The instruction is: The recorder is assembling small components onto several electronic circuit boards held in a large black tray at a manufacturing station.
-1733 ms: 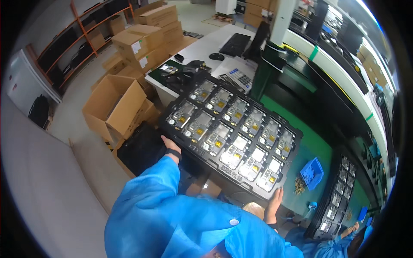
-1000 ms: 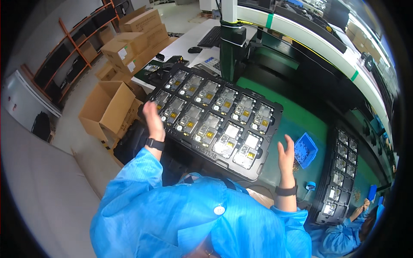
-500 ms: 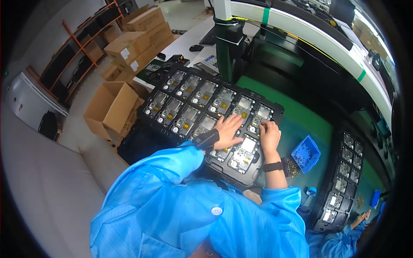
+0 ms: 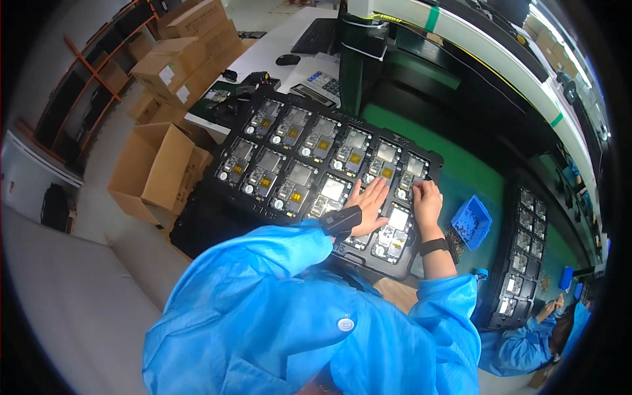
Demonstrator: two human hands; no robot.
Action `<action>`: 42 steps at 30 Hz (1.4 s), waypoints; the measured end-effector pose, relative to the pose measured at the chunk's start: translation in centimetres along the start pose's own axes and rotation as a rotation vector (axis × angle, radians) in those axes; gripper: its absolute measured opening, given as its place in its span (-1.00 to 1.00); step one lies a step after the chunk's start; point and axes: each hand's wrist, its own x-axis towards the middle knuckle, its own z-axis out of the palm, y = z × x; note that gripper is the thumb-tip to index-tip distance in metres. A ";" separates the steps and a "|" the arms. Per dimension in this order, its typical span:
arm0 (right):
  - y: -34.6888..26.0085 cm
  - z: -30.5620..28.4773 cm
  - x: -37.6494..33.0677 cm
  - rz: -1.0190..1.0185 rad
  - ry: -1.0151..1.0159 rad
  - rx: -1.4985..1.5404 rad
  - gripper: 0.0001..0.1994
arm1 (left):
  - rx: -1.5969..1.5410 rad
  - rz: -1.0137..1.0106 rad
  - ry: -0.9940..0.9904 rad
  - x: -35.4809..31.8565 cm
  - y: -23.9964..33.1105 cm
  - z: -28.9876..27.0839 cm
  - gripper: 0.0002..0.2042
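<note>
A black tray (image 4: 289, 214) with two rows of pockets holds several circuit boards with silver shields and amber patches. My left hand (image 4: 370, 205) lies flat on the boards at the tray's right part, its fingers spread and nothing in them. At the right end of the tray, my right hand (image 4: 428, 203) has its fingers bent and pressed together at the right edge of the top corner circuit board (image 4: 411, 172). Whatever is between those fingertips is too small or hidden to make out. Just below my hands sits another circuit board (image 4: 393, 234) with a bright shield.
Right of my right wrist, a blue bin (image 4: 471, 222) holds small dark parts. Beyond it stands a second tray of boards (image 4: 520, 263), near a co-worker's hands (image 4: 550, 307). An upright post (image 4: 355, 72) rises behind my tray. An open cardboard box (image 4: 155, 172) stands left.
The whole view has shifted, so the tray appears slightly larger. My left hand stays spread on the boards, and my right fingers remain at the corner board's edge.
</note>
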 end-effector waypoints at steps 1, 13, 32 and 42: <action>0.2 0.2 0.1 -0.022 -0.005 -0.032 -0.94 | -0.012 -0.001 0.004 0.1 -0.3 -0.1 -0.27; 4.4 -3.0 6.4 0.228 -0.233 0.286 -0.82 | -0.092 -0.052 -0.066 8.2 -1.1 -1.9 -0.49; 1.4 -2.5 3.3 -0.029 -0.221 0.096 -0.80 | -0.131 -0.080 0.056 5.1 -0.9 -2.8 -0.46; 1.2 -4.3 -0.1 -0.065 -0.281 0.066 -0.76 | -0.128 -0.166 -0.113 -1.3 1.5 -3.4 -0.43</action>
